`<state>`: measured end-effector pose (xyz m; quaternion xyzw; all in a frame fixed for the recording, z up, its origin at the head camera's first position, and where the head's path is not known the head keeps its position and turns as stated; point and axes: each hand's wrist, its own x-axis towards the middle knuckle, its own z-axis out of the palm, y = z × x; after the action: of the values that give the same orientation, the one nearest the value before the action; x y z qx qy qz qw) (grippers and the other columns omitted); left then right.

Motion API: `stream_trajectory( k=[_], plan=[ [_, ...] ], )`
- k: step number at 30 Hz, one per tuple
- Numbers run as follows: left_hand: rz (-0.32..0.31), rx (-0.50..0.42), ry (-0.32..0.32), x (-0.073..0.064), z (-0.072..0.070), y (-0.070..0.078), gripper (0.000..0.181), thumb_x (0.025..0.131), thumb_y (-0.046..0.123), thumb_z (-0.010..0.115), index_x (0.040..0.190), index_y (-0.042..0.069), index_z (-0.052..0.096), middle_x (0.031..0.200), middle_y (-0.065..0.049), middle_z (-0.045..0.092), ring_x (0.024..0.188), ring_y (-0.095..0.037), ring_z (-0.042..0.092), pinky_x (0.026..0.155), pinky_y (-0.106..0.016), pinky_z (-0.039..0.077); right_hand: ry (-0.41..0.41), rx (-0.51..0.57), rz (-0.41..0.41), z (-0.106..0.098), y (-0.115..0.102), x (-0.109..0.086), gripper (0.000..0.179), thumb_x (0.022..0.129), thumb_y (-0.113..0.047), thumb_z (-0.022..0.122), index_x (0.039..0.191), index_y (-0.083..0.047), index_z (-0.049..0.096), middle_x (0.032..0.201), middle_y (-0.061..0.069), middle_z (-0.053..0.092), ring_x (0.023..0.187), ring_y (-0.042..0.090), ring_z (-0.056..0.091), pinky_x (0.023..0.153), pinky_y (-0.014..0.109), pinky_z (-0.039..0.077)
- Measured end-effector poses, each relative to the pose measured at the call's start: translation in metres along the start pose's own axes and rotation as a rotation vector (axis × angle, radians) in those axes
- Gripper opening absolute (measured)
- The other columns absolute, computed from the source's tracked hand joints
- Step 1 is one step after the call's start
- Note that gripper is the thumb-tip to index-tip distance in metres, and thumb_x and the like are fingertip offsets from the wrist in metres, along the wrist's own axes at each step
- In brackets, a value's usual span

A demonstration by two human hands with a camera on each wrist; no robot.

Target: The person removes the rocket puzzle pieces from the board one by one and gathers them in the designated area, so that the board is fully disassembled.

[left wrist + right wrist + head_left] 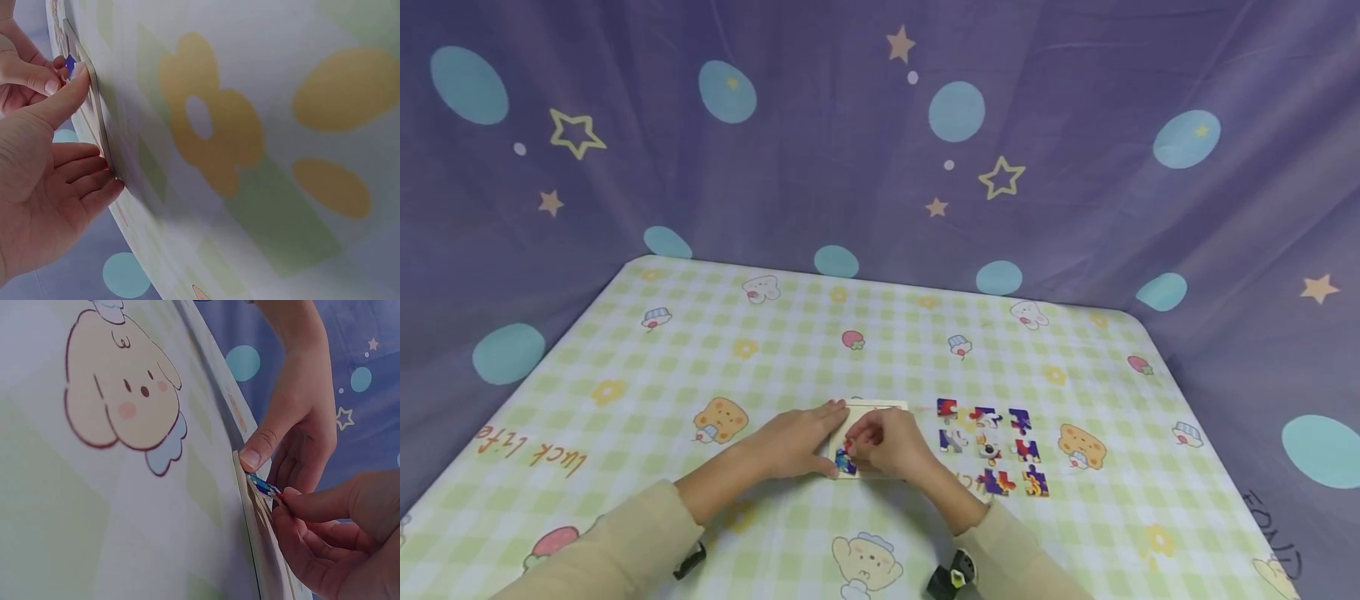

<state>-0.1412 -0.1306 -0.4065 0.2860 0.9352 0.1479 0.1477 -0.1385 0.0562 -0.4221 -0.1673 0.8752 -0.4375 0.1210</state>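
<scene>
A pale shallow puzzle tray [880, 404] lies on the table before me. My left hand [797, 440] rests along its left side, fingers extended toward the far corner and the thumb [253, 456] pressing the near corner. In that near-left corner sits a blue patterned puzzle piece [845, 462]. My right hand [891, 443] is over the tray and pinches a puzzle piece [280, 497] with red on it between thumb and forefinger, right against the blue one. Those fingers hide most of the held piece, and the hand covers much of the tray's right part.
Right of the tray, several loose puzzle pieces [988, 448] lie spread in rough rows, picture side up. A green-and-white checked cloth [805, 333] with printed cartoons covers the table. A purple curtain [850, 167] hangs behind its far edge.
</scene>
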Motion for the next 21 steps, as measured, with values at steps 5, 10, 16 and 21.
stream_trajectory(
  k=[5, 10, 16, 21],
  plan=[
    [0.013, 0.006, 0.008, -0.001, -0.001, 0.000, 0.084, 0.079, 0.039, 0.075, 0.142, -0.004, 0.041, 0.153, -0.020, 0.037, 0.142, -0.034, 0.038, 0.115, -0.046, 0.036, -0.012, 0.028, 0.010, -0.002, 0.004, -0.003, 0.008, 0.080, -0.001, 0.073, 0.087, -0.004, 0.072, 0.076, 0.007, 0.070, 0.062, 0.006, 0.057, 0.055, 0.014, 0.047],
    [0.007, 0.001, 0.007, -0.002, -0.001, 0.001, 0.083, 0.080, 0.039, 0.075, 0.143, -0.003, 0.040, 0.153, -0.020, 0.036, 0.142, -0.033, 0.037, 0.115, -0.046, 0.036, -0.017, 0.045, 0.022, -0.005, 0.008, -0.008, 0.009, 0.080, -0.003, 0.073, 0.088, -0.006, 0.073, 0.076, 0.006, 0.070, 0.061, 0.006, 0.058, 0.053, 0.015, 0.048],
    [-0.009, -0.020, -0.001, -0.002, -0.001, 0.002, 0.084, 0.080, 0.038, 0.074, 0.144, -0.002, 0.039, 0.154, -0.019, 0.034, 0.144, -0.032, 0.035, 0.117, -0.047, 0.033, -0.024, 0.063, 0.057, -0.013, 0.014, -0.017, 0.009, 0.081, -0.005, 0.073, 0.089, -0.007, 0.073, 0.078, 0.005, 0.071, 0.063, 0.006, 0.059, 0.054, 0.017, 0.050],
    [-0.019, -0.010, -0.006, -0.001, 0.000, 0.002, 0.084, 0.080, 0.039, 0.074, 0.144, -0.001, 0.039, 0.154, -0.018, 0.034, 0.144, -0.031, 0.034, 0.117, -0.046, 0.033, -0.010, 0.056, 0.083, -0.025, 0.021, -0.025, 0.007, 0.082, -0.007, 0.073, 0.089, -0.008, 0.073, 0.078, 0.004, 0.071, 0.065, 0.007, 0.060, 0.055, 0.018, 0.050]
  ],
)
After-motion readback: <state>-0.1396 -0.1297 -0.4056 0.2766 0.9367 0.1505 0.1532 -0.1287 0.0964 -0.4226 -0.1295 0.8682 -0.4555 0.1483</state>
